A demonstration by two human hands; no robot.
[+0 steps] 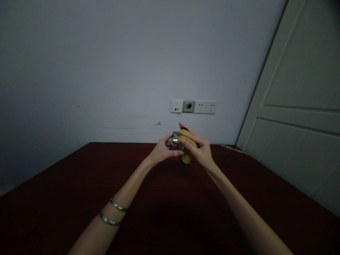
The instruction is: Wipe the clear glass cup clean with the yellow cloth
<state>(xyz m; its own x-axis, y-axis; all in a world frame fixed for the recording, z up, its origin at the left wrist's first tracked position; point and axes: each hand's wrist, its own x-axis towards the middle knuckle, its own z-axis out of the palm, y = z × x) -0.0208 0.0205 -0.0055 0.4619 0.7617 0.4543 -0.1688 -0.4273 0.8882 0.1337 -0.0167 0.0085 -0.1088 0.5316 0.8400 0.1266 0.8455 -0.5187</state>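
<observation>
Above the far part of the table, my two hands meet around a yellow cylindrical object (188,156) with dark ends. My right hand (196,147) wraps over its upper part, with the fingers curled around it. My left hand (161,151) grips a shiny silver piece (174,141) pressed against the yellow object's left side. The hands hide much of both items, so I cannot tell exactly what the silver piece is or how it joins the yellow object.
The table is dark red wood (79,184), and its far edge meets a white wall. A wall socket panel (193,106) sits above the hands. A white panel door (294,99) stands at right. A thin pale strip (233,148) lies at the far right table edge.
</observation>
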